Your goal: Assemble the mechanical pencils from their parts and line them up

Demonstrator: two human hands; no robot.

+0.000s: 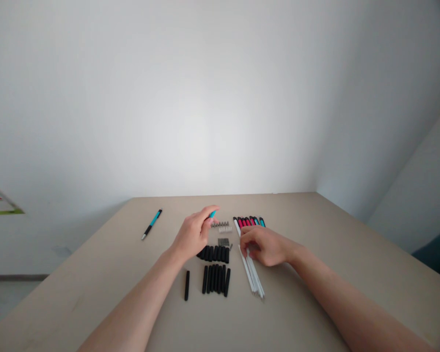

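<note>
My left hand (196, 232) is closed around a blue pen barrel (212, 214), whose end shows past the fingertips. My right hand (264, 244) is pinched at a white pen refill (237, 226) that sticks out above the fingers, over a bundle of white refills (254, 278). Its fingertips are partly hidden. Beyond the right hand lies a row of red and blue pen barrels (247, 221) with black ends. Near the left hand are small metal springs (223, 242), small clear parts (225, 229) and a row of small grey parts (222, 224).
Short black grips (216, 254) lie in a row below the springs. Longer black tubes (215, 279) lie nearer me, with one single black tube (187, 285) apart to the left. A whole blue and black pen (152, 224) rests at the table's left. A wall (212, 98) stands behind the table.
</note>
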